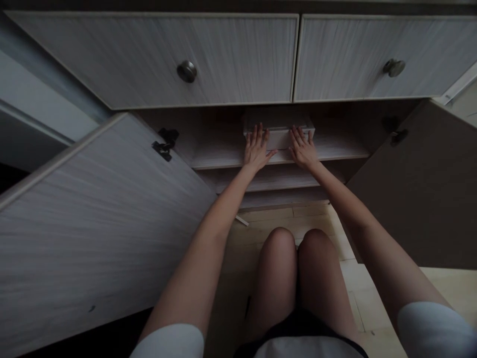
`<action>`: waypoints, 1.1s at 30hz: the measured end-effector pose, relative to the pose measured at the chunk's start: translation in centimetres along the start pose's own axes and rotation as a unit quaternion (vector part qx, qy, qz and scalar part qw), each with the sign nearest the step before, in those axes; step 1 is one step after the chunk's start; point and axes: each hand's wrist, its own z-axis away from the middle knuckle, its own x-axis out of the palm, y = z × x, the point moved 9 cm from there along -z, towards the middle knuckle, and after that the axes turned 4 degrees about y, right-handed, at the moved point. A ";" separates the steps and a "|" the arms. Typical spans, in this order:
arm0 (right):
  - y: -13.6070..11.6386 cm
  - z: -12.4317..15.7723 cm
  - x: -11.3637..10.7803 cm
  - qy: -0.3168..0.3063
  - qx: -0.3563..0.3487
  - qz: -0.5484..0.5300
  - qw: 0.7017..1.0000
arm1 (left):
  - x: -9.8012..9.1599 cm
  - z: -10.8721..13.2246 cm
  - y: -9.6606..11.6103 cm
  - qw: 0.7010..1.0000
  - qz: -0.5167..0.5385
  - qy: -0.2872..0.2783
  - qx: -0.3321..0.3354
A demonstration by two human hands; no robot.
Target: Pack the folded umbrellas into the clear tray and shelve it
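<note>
A white box (278, 139) with a flat lid sits on the upper shelf (219, 158) inside an open cabinet. Against the left part of its front face rests my left hand (257, 149), fingers stretched out and pointing into the cabinet. My right hand (302, 147) lies the same way on the right part of that face, fingers extended and a little apart. Neither hand wraps around the box. The back of the box is in shadow under the drawers.
Two cabinet doors stand swung out, the left door (112, 223) and the right door (421, 194). Above are a left drawer (149, 54) and a right drawer (346, 54) with round knobs. Lower shelves (276, 180) lie beneath the box. My knees (279, 243) are close in front, over a tiled floor.
</note>
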 end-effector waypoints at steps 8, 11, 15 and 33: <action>1.1 -2.1 1.0 -0.008 0.007 -0.012 1.000 | 0.7 -2.2 -1.1 1.000 0.007 -0.009 -0.002; 1.5 -2.7 1.6 -0.016 0.016 -0.008 1.000 | 0.7 -2.7 -1.3 1.000 0.021 0.000 0.000; 2.0 -3.4 2.4 -0.020 0.020 -0.007 1.000 | 0.9 -3.2 -1.8 1.000 0.028 -0.007 -0.004; 3.0 -5.0 3.1 -0.003 0.009 -0.038 0.999 | 1.7 -5.0 -3.1 0.999 0.045 -0.015 -0.015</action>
